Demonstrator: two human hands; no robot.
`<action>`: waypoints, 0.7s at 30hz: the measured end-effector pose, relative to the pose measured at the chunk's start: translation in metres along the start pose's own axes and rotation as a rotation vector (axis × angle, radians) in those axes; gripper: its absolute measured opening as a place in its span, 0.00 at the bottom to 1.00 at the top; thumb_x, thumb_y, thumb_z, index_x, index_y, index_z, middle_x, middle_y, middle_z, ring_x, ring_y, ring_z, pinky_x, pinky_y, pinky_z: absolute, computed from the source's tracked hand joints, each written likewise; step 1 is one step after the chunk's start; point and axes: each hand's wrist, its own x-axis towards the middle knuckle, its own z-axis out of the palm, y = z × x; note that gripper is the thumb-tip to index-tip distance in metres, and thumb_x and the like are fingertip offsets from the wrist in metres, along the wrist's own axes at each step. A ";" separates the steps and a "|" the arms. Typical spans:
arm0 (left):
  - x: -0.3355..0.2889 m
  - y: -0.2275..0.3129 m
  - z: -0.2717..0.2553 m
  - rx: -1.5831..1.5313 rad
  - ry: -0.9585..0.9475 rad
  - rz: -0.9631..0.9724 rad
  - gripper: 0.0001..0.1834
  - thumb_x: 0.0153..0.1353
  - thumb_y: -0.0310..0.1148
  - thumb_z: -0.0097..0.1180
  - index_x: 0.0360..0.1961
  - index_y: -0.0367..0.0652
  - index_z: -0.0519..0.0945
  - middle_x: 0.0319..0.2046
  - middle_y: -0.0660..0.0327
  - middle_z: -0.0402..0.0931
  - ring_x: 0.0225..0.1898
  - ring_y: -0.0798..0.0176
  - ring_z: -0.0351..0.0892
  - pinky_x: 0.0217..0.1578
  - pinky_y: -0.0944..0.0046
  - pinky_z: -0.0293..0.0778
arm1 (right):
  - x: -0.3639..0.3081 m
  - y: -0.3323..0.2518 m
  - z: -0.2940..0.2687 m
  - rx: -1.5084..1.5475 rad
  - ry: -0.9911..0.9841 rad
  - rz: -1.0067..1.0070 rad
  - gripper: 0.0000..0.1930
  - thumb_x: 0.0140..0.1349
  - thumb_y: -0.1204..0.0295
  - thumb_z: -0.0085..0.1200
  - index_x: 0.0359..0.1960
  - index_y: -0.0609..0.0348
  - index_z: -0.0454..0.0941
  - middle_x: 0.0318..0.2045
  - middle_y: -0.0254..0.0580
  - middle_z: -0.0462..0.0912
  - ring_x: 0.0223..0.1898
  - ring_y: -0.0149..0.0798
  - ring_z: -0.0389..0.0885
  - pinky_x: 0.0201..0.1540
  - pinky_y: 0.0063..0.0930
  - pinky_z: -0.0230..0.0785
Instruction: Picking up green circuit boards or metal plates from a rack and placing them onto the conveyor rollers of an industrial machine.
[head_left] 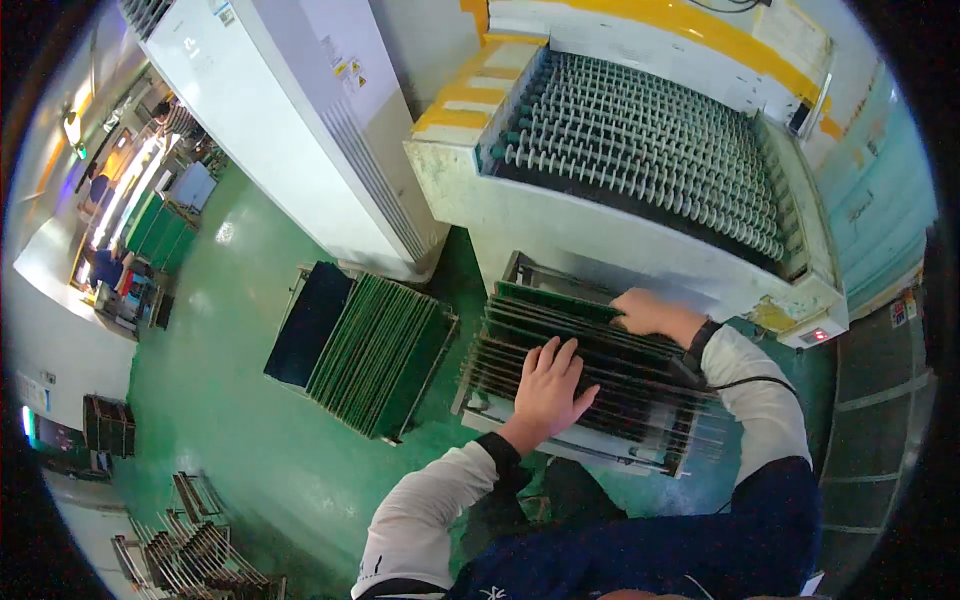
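Observation:
A slatted rack (472, 405) stands in front of me, holding several thin dark-green panels (540, 302) upright in a row. My left hand (552, 390) lies over the top edges of the nearer panels, its fingers stretched and the thumb apart. Farther back and to the right, my right hand (648, 312) is closed at the upper edge of one of the rear green panels. The fingertips there are partly hidden. Toward the near right side of the rack, thin upright rods (700, 430) show between the slots.
Beyond the rack stands a conveyor machine (470, 180) with rows of white roller discs (640, 150). To the left, a second rack of green panels (370, 350) sits on the green floor (220, 350) beside a tall white cabinet (290, 120). Metal racks (195, 550) lie at lower left.

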 end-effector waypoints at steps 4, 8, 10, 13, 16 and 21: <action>0.001 -0.004 0.001 -0.030 0.037 0.023 0.30 0.62 0.53 0.64 0.52 0.36 0.82 0.65 0.49 0.71 0.67 0.39 0.67 0.66 0.37 0.63 | 0.004 -0.009 -0.012 -0.028 -0.013 -0.014 0.15 0.58 0.62 0.60 0.41 0.59 0.86 0.38 0.60 0.87 0.44 0.66 0.85 0.51 0.59 0.76; 0.006 -0.006 -0.001 -0.059 0.006 0.026 0.29 0.63 0.53 0.64 0.52 0.36 0.82 0.66 0.49 0.69 0.68 0.40 0.65 0.66 0.37 0.63 | -0.029 -0.036 -0.096 -0.035 0.105 -0.061 0.17 0.59 0.59 0.63 0.38 0.63 0.86 0.35 0.62 0.86 0.42 0.65 0.85 0.49 0.58 0.77; 0.009 -0.005 -0.003 -0.044 0.001 0.024 0.29 0.63 0.53 0.64 0.52 0.36 0.82 0.66 0.50 0.69 0.68 0.41 0.64 0.66 0.37 0.63 | -0.053 -0.047 -0.165 -0.036 0.138 -0.026 0.17 0.59 0.59 0.64 0.38 0.63 0.86 0.35 0.63 0.85 0.41 0.64 0.85 0.48 0.56 0.77; 0.003 -0.009 -0.004 -0.016 0.008 0.007 0.30 0.63 0.54 0.64 0.52 0.37 0.83 0.67 0.51 0.68 0.68 0.40 0.65 0.65 0.37 0.62 | -0.098 -0.062 -0.261 0.053 0.233 -0.027 0.16 0.60 0.61 0.66 0.40 0.63 0.86 0.34 0.63 0.84 0.37 0.56 0.87 0.44 0.49 0.77; 0.008 -0.007 0.001 -0.032 0.000 0.039 0.31 0.62 0.55 0.64 0.52 0.38 0.83 0.67 0.51 0.68 0.69 0.40 0.65 0.65 0.36 0.62 | -0.158 -0.006 -0.307 0.276 0.535 0.178 0.16 0.62 0.66 0.66 0.45 0.65 0.85 0.37 0.50 0.88 0.39 0.45 0.88 0.45 0.42 0.78; 0.012 -0.004 -0.006 0.000 -0.047 0.014 0.31 0.61 0.57 0.65 0.52 0.39 0.83 0.68 0.52 0.69 0.69 0.41 0.65 0.66 0.37 0.61 | -0.181 0.046 -0.325 1.322 0.969 0.161 0.18 0.66 0.71 0.63 0.56 0.63 0.81 0.47 0.40 0.88 0.49 0.40 0.86 0.56 0.41 0.78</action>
